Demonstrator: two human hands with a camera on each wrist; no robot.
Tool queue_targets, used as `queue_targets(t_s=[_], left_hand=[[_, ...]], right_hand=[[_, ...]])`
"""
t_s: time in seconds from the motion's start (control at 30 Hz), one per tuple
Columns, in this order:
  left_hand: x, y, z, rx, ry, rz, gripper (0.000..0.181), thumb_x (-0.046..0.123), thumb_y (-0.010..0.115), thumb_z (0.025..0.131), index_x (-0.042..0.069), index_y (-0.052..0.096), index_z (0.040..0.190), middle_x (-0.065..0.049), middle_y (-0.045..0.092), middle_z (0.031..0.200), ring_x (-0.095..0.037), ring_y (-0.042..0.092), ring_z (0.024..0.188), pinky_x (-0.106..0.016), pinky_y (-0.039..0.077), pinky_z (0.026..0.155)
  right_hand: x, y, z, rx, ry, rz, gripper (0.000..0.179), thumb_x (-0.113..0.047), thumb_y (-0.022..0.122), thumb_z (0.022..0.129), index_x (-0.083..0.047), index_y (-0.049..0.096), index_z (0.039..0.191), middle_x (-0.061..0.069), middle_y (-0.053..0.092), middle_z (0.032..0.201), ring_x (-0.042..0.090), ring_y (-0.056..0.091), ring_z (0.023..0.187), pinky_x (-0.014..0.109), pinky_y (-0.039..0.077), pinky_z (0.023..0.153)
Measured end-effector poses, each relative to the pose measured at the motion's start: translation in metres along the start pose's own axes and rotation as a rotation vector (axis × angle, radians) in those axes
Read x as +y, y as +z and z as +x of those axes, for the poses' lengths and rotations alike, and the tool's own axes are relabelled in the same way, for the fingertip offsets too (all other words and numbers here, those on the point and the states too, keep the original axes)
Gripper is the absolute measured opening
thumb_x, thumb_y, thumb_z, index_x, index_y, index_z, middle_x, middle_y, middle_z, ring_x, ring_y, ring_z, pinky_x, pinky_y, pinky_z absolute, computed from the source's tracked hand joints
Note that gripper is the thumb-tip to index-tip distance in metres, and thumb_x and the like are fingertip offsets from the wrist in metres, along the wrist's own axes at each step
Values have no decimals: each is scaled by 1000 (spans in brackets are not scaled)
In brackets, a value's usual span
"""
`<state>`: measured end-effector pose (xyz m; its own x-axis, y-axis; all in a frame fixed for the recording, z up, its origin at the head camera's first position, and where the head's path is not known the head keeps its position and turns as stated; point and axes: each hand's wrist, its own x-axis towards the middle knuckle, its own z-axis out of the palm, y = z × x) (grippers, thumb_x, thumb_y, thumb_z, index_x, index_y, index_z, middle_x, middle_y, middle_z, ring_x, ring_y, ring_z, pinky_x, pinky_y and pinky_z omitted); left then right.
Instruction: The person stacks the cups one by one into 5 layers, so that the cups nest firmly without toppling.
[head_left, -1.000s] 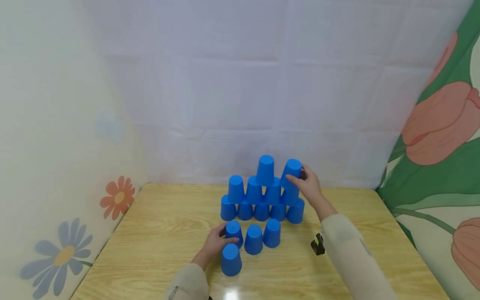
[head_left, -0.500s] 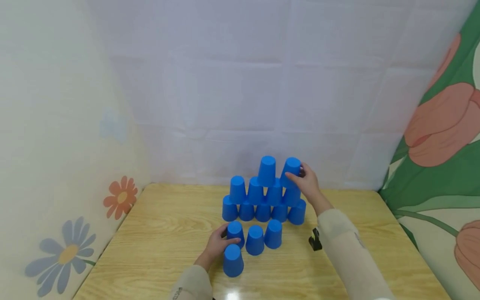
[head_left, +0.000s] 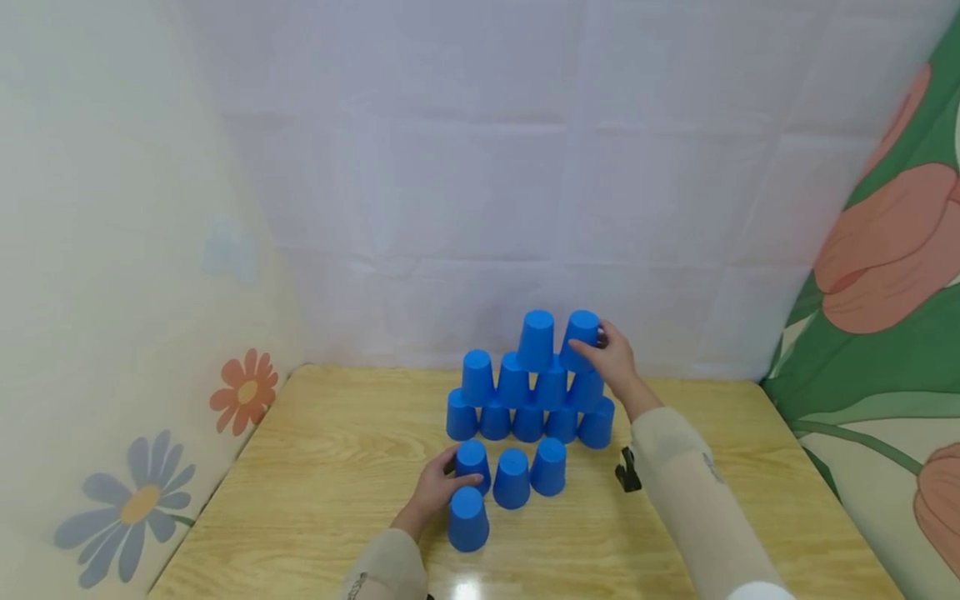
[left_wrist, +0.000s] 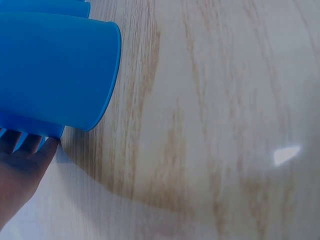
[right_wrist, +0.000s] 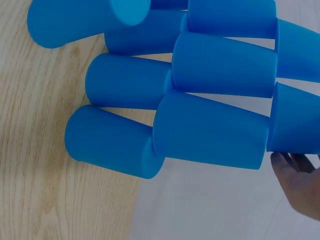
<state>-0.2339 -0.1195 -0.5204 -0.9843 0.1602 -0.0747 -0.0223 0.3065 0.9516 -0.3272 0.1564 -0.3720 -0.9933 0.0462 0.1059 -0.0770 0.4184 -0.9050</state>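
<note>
In the head view, my right hand holds an upside-down blue cup by its right side, at the right end of the third tier of a cup pyramid. Another upturned cup stands to its left on that tier. From the right wrist camera, my fingertips show at the rim of the held cup, which sits against the second-tier end cup. Down on the table, my left hand grips a blue cup, fingers behind it and thumb across its front.
Just in front of the left hand's cup is another upturned cup. Two more cups, one in the middle and one at right, stand before the pyramid's bottom row. A small black object lies beside the right sleeve. White cloth hangs behind.
The right hand's cup has shifted slightly left toward its third-tier neighbour and stands straighter. The left hand keeps its grip on the same cup. The head view has shifted a little.
</note>
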Motion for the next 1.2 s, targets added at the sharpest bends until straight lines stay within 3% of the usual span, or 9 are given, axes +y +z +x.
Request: queue_targets(t_s=[0.43, 0.7, 0.93, 1.2], left_hand=[[2, 3, -1, 16, -20, -8, 64, 33, 65, 76, 4, 40, 127, -18, 43, 124, -39, 34, 115, -53, 30, 90], [1, 5, -1, 6, -32, -13, 66, 35, 64, 76, 5, 38, 128, -18, 41, 125, -39, 33, 116, -53, 30, 90], [2, 3, -2, 16, -28, -11, 65, 33, 64, 77, 4, 38, 128, -19, 41, 126, -39, 32, 116, -53, 29, 90], [4, 0, -4, 6, -29, -20, 64, 31, 64, 77, 4, 37, 129, -19, 41, 126, -40, 32, 116, -54, 30, 89]], right_hand=[[0, 1, -3, -24, -2, 8, 63, -30, 58, 82, -4, 30, 132, 18, 37, 129, 33, 36, 115, 49, 32, 91], [6, -2, -2, -22, 13, -31, 75, -39, 60, 78, -5, 24, 134, 17, 32, 132, 33, 30, 119, 49, 30, 92], [22, -3, 5, -39, -29, -41, 80, -48, 60, 75, -9, 24, 135, 15, 30, 134, 33, 29, 120, 50, 31, 91], [0, -8, -25, -53, -43, 15, 68, -29, 59, 82, -4, 23, 134, 20, 29, 133, 37, 28, 119, 51, 30, 92]])
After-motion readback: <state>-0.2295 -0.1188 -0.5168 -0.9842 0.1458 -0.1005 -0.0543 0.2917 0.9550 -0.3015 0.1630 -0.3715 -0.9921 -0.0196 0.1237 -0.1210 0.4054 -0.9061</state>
